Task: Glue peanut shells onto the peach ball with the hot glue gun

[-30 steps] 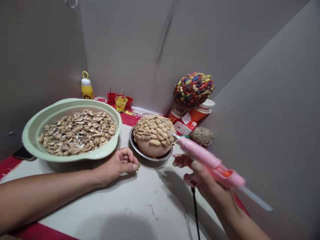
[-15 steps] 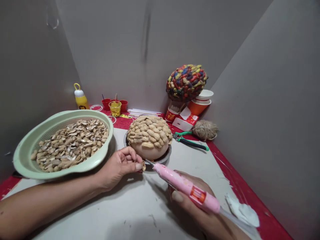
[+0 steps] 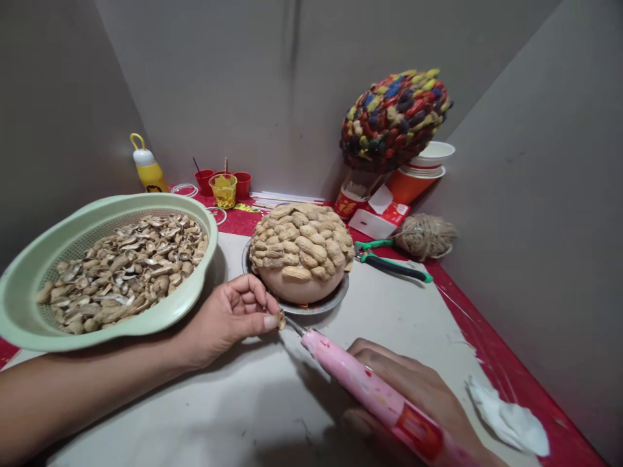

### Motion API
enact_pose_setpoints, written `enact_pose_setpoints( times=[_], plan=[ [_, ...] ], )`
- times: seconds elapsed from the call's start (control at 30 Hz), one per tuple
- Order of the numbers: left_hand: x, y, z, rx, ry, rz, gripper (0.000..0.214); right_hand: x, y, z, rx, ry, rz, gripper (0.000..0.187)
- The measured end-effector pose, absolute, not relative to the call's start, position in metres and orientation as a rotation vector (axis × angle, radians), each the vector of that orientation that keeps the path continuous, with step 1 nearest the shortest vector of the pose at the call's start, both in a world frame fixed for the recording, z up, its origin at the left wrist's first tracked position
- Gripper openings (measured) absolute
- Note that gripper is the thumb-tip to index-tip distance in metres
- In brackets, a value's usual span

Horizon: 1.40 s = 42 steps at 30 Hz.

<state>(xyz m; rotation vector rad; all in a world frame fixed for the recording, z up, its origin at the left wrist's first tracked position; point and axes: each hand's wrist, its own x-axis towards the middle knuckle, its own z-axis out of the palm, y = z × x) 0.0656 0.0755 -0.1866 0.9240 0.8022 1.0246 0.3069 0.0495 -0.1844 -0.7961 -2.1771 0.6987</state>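
Observation:
My left hand [image 3: 228, 316] pinches a small peanut shell [image 3: 281, 318] just in front of a metal dish [image 3: 335, 296]. My right hand [image 3: 413, 395] grips a pink glue gun [image 3: 374, 395] low at the right, its metal tip touching that shell. In the dish sits a tan dome [image 3: 300, 250] with peanut shells stuck over its upper part. A pale green colander [image 3: 104, 269] heaped with peanut shells stands to the left of my left hand.
A painted shell dome [image 3: 394, 117] rests on stacked cups at the back right. Green-handled pliers [image 3: 392, 263] and a ball of twine [image 3: 424, 236] lie right of the dish. A crumpled tissue [image 3: 509, 418], paint cups [image 3: 224, 188] and a yellow bottle [image 3: 146, 167] are also on the table.
My right hand swung the glue gun down from beside the dome until its tip met the shell held in my left hand. The left hand shifted slightly toward the dish.

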Motion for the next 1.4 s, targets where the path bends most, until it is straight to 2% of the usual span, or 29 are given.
enact_pose_setpoints(
  times=[0.43, 0.7, 1.4],
  plan=[
    [0.065, 0.073, -0.189, 1.025, 0.871, 1.038, 0.031, 0.301, 0.054, -0.202, -0.695, -2.217, 0.397, 0.025],
    [0.066, 0.072, -0.190, 1.063, 0.876, 1.021, 0.026, 0.308, 0.053, -0.198, -0.750, -2.306, 0.473, 0.019],
    [0.065, 0.069, -0.191, 1.089, 0.851, 1.005, 0.024, 0.300, 0.055, -0.191, -0.734, -2.267, 0.360, 0.028]
  ],
)
